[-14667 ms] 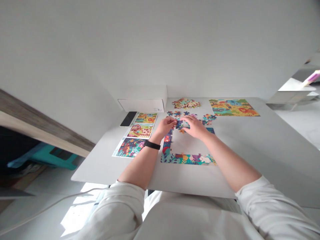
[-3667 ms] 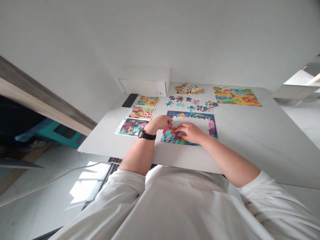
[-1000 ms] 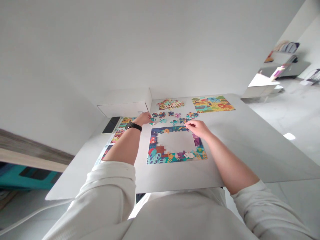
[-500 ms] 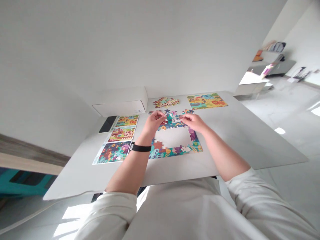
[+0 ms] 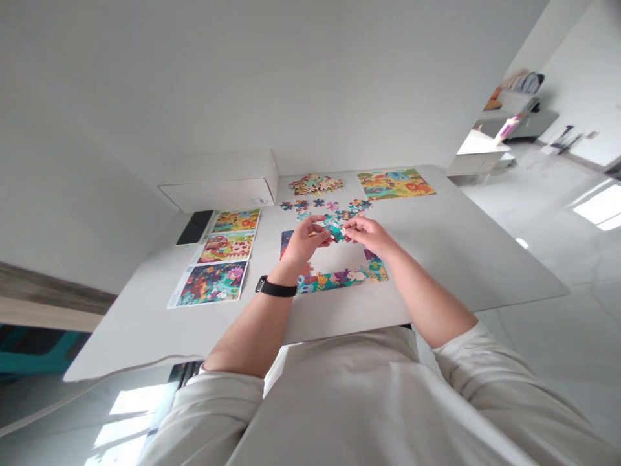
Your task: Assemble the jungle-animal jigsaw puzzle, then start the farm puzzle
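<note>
Between my two hands is a small teal section of jigsaw puzzle pieces (image 5: pixel 334 229), raised over the partly built jigsaw puzzle (image 5: pixel 326 283). My left hand (image 5: pixel 306 241), with a black band on its wrist, pinches the section's left side. On the right side, the fingertips of my right hand (image 5: pixel 367 233) are closed on its edge. The puzzle beneath shows a coloured border around a bare white middle; its upper part is mostly hidden by my hands. Just beyond my fingers lie several loose puzzle pieces (image 5: pixel 318 202), some in small clusters.
A heap of puzzle pieces (image 5: pixel 315 184) lies near the wall beside a white box (image 5: pixel 218 194). To the left are a picture sheet (image 5: pixel 213 283) with three scenes and a dark phone (image 5: pixel 195 227). An animal picture (image 5: pixel 396 184) lies at the table's (image 5: pixel 451 259) back right.
My hands have drawn closer together and slightly towards me, with the teal section now lifted between them. The view has shifted a little.
</note>
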A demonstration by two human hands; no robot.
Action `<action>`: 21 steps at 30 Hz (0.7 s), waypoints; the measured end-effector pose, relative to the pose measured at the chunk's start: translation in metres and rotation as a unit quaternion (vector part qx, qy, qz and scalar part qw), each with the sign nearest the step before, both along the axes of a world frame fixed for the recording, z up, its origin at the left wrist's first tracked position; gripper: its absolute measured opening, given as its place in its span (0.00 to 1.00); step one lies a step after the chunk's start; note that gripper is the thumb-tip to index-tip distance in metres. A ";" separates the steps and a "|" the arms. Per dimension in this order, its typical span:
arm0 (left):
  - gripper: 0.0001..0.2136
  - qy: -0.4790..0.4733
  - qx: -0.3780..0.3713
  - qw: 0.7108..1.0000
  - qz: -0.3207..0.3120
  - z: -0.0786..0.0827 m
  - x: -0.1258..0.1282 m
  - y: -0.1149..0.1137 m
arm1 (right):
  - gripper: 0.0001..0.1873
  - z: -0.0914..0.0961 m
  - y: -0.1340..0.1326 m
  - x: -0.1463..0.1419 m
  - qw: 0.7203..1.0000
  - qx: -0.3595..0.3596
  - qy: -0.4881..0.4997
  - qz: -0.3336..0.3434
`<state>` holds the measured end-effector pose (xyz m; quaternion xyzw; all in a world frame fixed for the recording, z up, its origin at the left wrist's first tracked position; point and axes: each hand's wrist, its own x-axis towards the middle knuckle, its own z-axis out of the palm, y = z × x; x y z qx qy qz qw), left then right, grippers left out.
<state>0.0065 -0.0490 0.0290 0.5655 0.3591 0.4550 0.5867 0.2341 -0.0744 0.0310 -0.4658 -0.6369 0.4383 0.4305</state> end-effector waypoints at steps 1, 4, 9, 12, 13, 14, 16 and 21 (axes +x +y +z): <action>0.23 0.009 0.000 1.000 -0.011 0.001 -0.002 0.000 | 0.20 -0.003 0.002 -0.001 1.000 0.004 0.000 -0.001; 0.22 0.048 0.001 0.998 -0.051 0.005 -0.008 0.001 | 0.19 -0.010 0.005 -0.004 1.000 0.013 -0.004 -0.003; 0.21 0.134 0.029 0.988 -0.064 0.009 -0.022 0.004 | 0.19 -0.014 0.005 -0.006 1.000 0.015 -0.020 -0.005; 0.17 0.161 0.034 0.985 -0.048 0.009 -0.026 0.006 | 0.21 -0.013 0.004 -0.007 0.999 0.014 -0.034 -0.002; 0.17 0.166 0.036 0.984 -0.045 0.009 -0.026 0.006 | 0.21 -0.013 0.004 -0.008 0.999 0.013 -0.038 0.000; 0.17 0.170 0.039 0.984 -0.045 0.008 -0.026 0.007 | 0.21 -0.013 0.004 -0.008 0.999 0.012 -0.041 0.000; 0.16 0.180 0.046 0.981 -0.048 0.007 -0.025 0.007 | 0.21 -0.013 0.004 -0.008 0.999 0.012 -0.048 -0.001; 0.13 0.210 0.059 0.975 -0.047 0.005 -0.022 0.006 | 0.19 -0.017 0.005 -0.005 0.998 0.013 -0.066 -0.003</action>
